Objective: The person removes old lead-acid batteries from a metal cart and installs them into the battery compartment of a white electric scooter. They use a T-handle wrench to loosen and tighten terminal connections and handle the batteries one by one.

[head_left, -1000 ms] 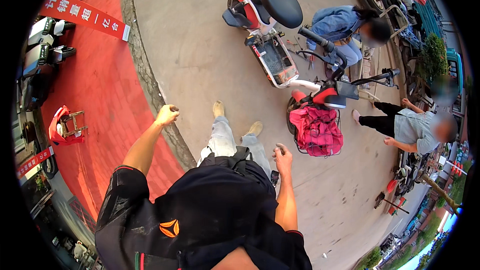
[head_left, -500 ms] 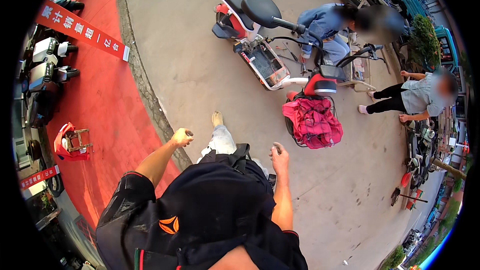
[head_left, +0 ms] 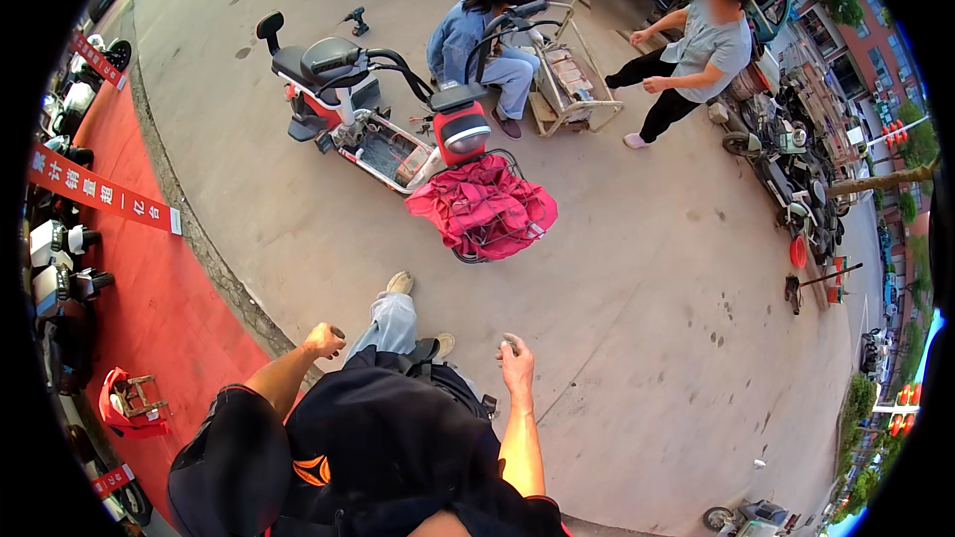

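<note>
The red-and-white scooter point(head_left: 390, 149) is now standing further left in view than before, separating the wearer point(head_left: 398, 428) from a hunched person in denim point(head_left: 460, 40). Pink cloth point(head_left: 482, 204) is bunching at its front. Short of it, the right hand point(head_left: 516, 366) is hanging unclenched, the left hand point(head_left: 324, 341) curling, contents unclear.

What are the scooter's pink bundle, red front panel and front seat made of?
The pink bundle looks like soft, matte fabric, judging by its loose folds. The red front panel seems glossy plastic, perhaps painted metal, given its sheen. The front seat may be dark vinyl; leather is possible.
</note>
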The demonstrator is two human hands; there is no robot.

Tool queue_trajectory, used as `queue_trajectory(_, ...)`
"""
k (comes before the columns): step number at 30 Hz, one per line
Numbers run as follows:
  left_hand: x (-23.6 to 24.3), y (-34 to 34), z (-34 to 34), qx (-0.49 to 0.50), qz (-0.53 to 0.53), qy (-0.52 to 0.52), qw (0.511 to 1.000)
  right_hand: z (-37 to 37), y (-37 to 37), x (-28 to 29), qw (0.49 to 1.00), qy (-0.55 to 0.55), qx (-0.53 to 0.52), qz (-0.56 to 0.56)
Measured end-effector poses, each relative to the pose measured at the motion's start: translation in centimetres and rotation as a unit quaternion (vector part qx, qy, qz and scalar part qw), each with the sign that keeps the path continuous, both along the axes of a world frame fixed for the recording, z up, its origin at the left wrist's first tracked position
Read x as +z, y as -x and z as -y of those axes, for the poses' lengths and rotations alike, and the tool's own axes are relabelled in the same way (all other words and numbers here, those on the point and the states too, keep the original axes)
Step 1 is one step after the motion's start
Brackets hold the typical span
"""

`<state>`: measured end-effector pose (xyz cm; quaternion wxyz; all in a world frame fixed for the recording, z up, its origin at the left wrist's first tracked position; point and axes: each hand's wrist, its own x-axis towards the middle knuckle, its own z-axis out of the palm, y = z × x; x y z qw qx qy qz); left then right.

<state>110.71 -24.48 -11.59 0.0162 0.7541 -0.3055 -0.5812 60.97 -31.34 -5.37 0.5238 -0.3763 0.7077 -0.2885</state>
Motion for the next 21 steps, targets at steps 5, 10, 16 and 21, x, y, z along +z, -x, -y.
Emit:
queue_trajectory(5,2.6,9.4,12.3,-0.177,0.027,0.062,0.982,-0.9,8.0,-0.3,0.993,-0.03,-0.116,0.012)
queue_trajectory(10,2.4,23.4,26.0,-0.346,-0.007,0.2,0.917,-1.1,16.1,-3.6,0.979,-0.038,-0.199,0.02)
queue_trajectory(16,0.6,43.8,38.3,-0.389,-0.079,0.268,0.878,-0.5,27.3,-1.8,0.965,-0.118,-0.233,-0.014)
queue_trajectory(21,2.0,56.1,45.7,-0.426,-0.138,0.29,0.846,2.4,38.5,-0.2,0.943,-0.104,-0.313,-0.037)
